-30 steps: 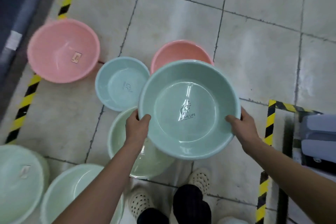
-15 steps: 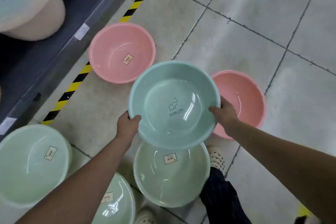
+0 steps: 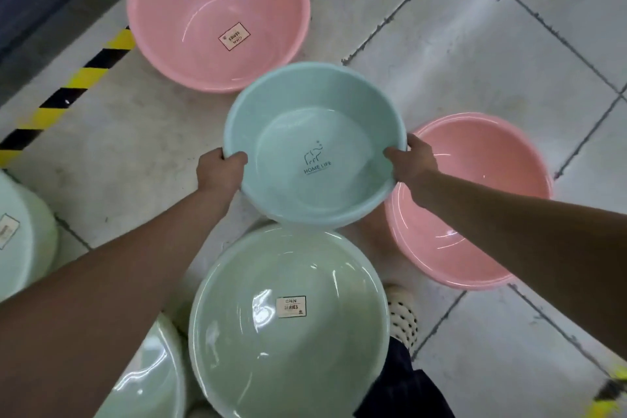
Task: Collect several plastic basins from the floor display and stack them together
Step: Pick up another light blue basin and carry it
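Blue basin on the move, gripped at both sides.
Left hand and right hand clutch its rim; it's swung above the floor to between the far pink basin and the right pink basin, just beyond the green basin. Nothing stacked yet.

Held by the left hand and right hand, the pale blue round plastic basin has moved farther off the pale green round plastic basin. It now covers only that basin's far rim, between the far pink round plastic basin and the right pink round plastic basin.
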The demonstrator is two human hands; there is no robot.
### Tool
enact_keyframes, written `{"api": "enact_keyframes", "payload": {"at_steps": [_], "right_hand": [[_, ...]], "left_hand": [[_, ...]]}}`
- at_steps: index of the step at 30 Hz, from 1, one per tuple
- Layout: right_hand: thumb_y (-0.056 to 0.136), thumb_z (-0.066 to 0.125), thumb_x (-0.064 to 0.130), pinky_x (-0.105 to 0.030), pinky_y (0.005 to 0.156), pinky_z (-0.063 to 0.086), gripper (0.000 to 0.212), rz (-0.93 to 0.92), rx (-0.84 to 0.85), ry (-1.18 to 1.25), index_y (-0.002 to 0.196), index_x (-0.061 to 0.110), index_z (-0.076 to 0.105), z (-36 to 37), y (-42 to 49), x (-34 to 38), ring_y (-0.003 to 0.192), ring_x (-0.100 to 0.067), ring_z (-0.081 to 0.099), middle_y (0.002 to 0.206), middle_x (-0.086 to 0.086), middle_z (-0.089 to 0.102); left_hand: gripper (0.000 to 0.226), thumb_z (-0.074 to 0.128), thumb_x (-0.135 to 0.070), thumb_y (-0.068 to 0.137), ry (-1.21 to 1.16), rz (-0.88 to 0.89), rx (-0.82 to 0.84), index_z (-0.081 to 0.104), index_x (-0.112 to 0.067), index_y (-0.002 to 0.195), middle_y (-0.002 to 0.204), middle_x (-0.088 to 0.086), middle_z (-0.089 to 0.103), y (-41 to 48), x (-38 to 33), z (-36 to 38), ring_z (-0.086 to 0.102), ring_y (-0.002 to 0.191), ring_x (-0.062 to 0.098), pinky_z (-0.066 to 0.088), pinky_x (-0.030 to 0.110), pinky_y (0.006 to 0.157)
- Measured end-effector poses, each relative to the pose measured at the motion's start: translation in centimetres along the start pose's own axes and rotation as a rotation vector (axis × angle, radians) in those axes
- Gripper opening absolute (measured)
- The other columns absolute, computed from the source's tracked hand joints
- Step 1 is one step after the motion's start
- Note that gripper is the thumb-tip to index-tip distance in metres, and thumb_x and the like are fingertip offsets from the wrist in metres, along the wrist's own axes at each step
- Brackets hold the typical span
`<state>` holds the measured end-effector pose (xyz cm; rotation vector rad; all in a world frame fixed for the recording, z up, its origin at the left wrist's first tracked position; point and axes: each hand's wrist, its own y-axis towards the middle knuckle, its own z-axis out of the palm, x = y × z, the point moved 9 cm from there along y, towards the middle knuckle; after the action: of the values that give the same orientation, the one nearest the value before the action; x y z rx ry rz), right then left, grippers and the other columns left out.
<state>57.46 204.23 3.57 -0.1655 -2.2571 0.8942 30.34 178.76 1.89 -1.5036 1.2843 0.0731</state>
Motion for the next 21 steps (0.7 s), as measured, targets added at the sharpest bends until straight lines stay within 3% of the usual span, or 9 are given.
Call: {"api": "enact_keyframes", "payload": {"at_steps": [5, 10, 14, 18, 21], "right_hand": [[0.088, 0.058, 0.013, -0.047, 0.089, 0.057, 0.043, -0.008, 0.088, -0.081, 0.130, 0.021, 0.058, 2.1, -0.4, -1.5, 0.101, -0.033, 0.066, 0.111, -0.007, 0.068], [0.089, 0.055, 0.017, -0.038, 0.083, 0.051, 0.039, -0.073, 0.012, -0.298, 0.127, 0.012, 0.052, 4.4, -1.9, -2.9, 0.099, -0.033, 0.063, 0.114, -0.014, 0.066], [0.088, 0.052, 0.014, -0.039, 0.088, 0.052, 0.042, -0.112, 0.004, -0.165, 0.130, 0.020, 0.049, 6.0, -2.4, -3.8, 0.098, -0.028, 0.060, 0.106, -0.001, 0.060], [0.088, 0.055, 0.011, -0.031, 0.083, 0.047, 0.047, -0.043, -0.025, -0.073, 0.134, 0.016, 0.047, 6.6, -1.5, -4.7, 0.096, -0.025, 0.057, 0.107, -0.001, 0.056], [0.084, 0.057, 0.006, -0.033, 0.072, 0.051, 0.032, 0.041, 0.025, 0.042, 0.115, 0.018, 0.056, 6.9, -0.8, -4.7, 0.091, -0.030, 0.062, 0.105, -0.010, 0.064]], "left_hand": [[0.007, 0.059, -0.016, 0.081, 0.059, 0.027, -0.004, 0.064, -0.016, 0.085, 0.090, 0.007, 0.067, 0.5, 1.6, -0.7, 0.063, 0.081, 0.026, 0.053, 0.039, 0.072], [0.012, 0.057, -0.013, 0.085, 0.047, 0.029, -0.045, 0.064, -0.016, 0.093, 0.092, 0.005, 0.066, 1.4, 4.0, -1.6, 0.062, 0.084, 0.025, 0.051, 0.036, 0.075], [0.013, 0.055, -0.015, 0.085, 0.007, 0.065, -0.086, 0.058, -0.025, 0.077, 0.085, 0.000, 0.062, 2.0, 5.0, -1.9, 0.059, 0.080, 0.022, 0.050, 0.034, 0.074], [0.021, 0.055, -0.019, 0.087, -0.069, -0.009, -0.048, 0.060, -0.023, 0.108, 0.102, 0.001, 0.066, 2.3, 6.0, -1.4, 0.063, 0.090, 0.024, 0.053, 0.037, 0.080], [0.018, 0.056, -0.016, 0.086, -0.116, -0.094, -0.022, 0.061, -0.016, 0.104, 0.099, 0.006, 0.066, 2.4, 6.1, -1.3, 0.062, 0.087, 0.028, 0.051, 0.036, 0.072]]}}
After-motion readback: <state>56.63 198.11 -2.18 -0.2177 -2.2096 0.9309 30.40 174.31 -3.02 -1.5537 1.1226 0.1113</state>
